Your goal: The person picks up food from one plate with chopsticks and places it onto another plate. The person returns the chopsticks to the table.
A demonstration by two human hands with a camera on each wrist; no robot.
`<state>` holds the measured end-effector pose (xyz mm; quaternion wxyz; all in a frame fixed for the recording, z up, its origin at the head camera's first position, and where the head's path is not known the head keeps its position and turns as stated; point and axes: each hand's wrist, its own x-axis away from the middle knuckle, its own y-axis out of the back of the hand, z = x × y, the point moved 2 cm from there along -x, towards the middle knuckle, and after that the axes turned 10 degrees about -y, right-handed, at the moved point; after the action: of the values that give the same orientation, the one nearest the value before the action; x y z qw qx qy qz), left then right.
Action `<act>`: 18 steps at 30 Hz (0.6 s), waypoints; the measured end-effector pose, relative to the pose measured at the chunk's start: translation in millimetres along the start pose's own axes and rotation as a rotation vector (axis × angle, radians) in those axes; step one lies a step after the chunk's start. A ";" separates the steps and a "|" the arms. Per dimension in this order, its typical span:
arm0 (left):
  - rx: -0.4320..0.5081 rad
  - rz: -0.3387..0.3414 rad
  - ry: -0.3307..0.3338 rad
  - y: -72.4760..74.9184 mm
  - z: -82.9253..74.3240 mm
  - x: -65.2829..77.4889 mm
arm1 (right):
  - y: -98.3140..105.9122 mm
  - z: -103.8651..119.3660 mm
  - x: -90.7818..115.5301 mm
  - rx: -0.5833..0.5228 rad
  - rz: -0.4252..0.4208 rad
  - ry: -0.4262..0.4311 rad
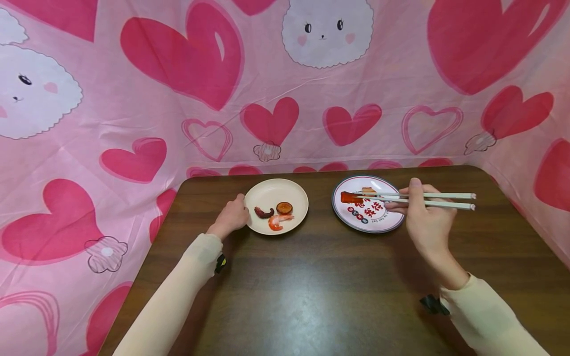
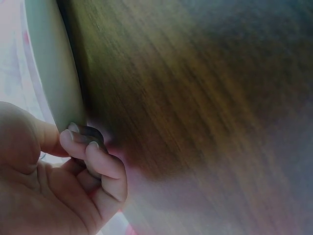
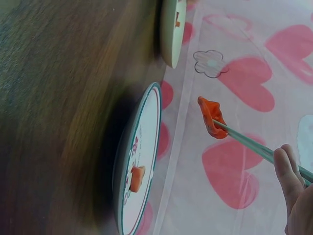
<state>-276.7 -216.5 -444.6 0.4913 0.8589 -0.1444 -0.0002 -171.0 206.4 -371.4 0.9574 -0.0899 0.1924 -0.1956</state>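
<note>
My left hand (image 1: 230, 216) pinches the left rim of a cream plate (image 1: 299, 194); in the left wrist view, the fingers curl at the plate's edge. On this plate lie a shrimp (image 1: 277, 222), a dark red curled piece of food (image 1: 264, 212) and a round brown slice (image 1: 284, 208). A pair of pale green chopsticks (image 1: 450, 200) is held in my right hand (image 1: 427, 222). Their tips grip a red-orange piece of food (image 3: 212, 117), raised above a white printed plate (image 1: 385, 222). A small orange-tan piece (image 3: 137, 178) rests on that printed plate.
Both plates stand toward the back of a brown wooden table (image 1: 294, 291), the cream one to the left of the printed one. Pink cloth (image 1: 307, 94) with hearts and white faces hangs behind the table and along both sides.
</note>
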 end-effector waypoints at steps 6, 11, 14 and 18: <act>0.001 0.001 -0.006 -0.9 0.7 0.1 | -6.3 2.3 1.7 -0.011 0.014 -0.008; -0.003 -0.004 -0.007 -0.8 0.8 0.3 | -11.0 4.3 2.7 -0.005 0.012 -0.016; -0.006 -0.007 -0.005 -0.1 0.4 0.3 | -14.3 4.8 2.8 -0.005 0.018 -0.015; 0.000 -0.005 0.000 0.2 0.4 -0.1 | -19.4 4.3 2.0 -0.013 0.031 -0.007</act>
<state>-276.9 -216.9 -444.7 0.4915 0.8592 -0.1422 -0.0017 -174.2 188.5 -363.4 0.9604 -0.0939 0.1917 -0.1791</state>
